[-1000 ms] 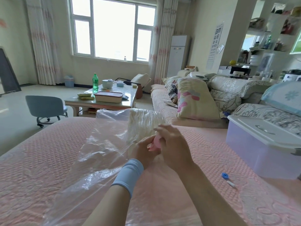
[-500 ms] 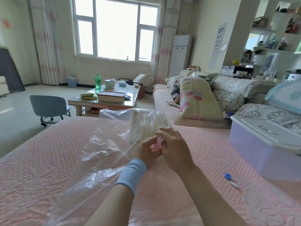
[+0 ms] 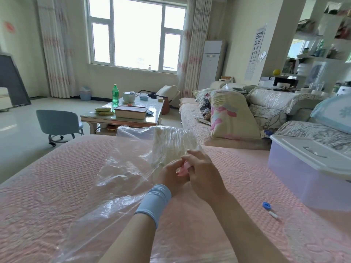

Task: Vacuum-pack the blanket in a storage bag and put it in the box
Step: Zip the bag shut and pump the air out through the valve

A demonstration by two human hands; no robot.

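Hands together over middle of bed (image 3: pixel 57 177): left hand (image 3: pixel 171 177) and right hand (image 3: pixel 204 175) both pinch small pink piece (image 3: pixel 183 168). Clear storage bag (image 3: pixel 123 168) lies crumpled on bed under them, folded white blanket (image 3: pixel 171 145) inside at far end. Lidded box (image 3: pixel 303 173) at bed's right edge, blue cap (image 3: pixel 266 205) near it.

Bright daylight. Source: window (image 3: pixel 136 33), blown out to white. Glare streaks on clear storage bag (image 3: pixel 121 173) and glossy floor (image 3: pixel 17 130). Shadows soft, faint. Wide-angle bowing at edges; curtains (image 3: pixel 57 44) lean. Shelves (image 3: pixel 322 44) at right are soft and smeared.
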